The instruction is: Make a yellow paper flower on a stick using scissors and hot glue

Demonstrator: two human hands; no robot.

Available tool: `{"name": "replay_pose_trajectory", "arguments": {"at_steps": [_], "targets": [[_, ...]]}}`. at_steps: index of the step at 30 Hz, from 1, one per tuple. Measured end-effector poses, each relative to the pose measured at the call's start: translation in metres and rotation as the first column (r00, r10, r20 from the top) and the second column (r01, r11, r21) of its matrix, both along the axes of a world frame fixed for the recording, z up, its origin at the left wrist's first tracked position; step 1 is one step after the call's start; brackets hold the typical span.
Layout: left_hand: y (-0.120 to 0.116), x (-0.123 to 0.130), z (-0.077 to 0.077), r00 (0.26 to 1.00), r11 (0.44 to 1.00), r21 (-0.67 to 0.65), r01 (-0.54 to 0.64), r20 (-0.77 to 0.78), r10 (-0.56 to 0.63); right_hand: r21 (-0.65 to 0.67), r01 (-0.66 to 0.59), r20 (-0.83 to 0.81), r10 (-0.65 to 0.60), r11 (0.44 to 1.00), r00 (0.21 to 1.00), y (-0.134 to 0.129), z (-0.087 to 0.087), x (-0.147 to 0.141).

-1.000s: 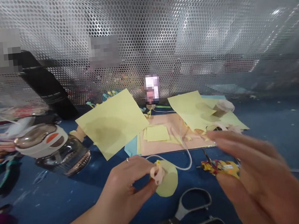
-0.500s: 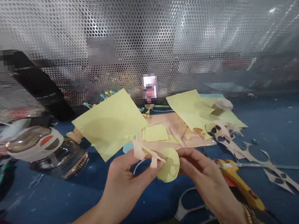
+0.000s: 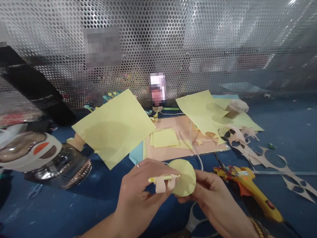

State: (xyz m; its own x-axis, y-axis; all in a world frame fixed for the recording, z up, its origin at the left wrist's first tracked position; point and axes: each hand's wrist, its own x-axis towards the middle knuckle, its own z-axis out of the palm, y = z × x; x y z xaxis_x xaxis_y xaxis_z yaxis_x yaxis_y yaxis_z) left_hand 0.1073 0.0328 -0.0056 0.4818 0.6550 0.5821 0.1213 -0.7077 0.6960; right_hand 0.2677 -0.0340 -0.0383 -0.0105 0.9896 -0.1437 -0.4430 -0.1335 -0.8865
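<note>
Head view. Left hand and right hand sit low at centre, close together. Left fingers are closed, pinching a thin yellow strip carrying two pink paper bands. Right fingers curl closed against the underside of a pale yellow paper disc, held in the air in front of the strip's end; whether the two are joined, cannot tell.

Disc and bands are already cut. Two large yellow paper sheets lie uncut, as far as shows.

Dark blue surface carries a pink card, a yellow hot glue gun lying untouched, and a pink cut-paper offcut. A perforated metal screen closes the view behind.
</note>
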Motion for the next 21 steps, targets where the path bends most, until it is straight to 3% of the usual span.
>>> {"name": "replay_pose_trajectory", "arguments": {"at_steps": [12, 21], "targets": [[0.004, 0.0, 0.004, 0.999, 0.985, 0.174, -0.008, -0.048, 0.017, 0.007, -0.004, 0.064, 0.004, 1.0, 0.998, 0.002, 0.007, 0.001], [0.005, -0.001, 0.005, 0.998, 0.974, 0.228, -0.015, -0.049, 0.027, 0.021, -0.016, 0.1, 0.014, 1.0, 0.995, -0.001, 0.015, 0.002]]}}
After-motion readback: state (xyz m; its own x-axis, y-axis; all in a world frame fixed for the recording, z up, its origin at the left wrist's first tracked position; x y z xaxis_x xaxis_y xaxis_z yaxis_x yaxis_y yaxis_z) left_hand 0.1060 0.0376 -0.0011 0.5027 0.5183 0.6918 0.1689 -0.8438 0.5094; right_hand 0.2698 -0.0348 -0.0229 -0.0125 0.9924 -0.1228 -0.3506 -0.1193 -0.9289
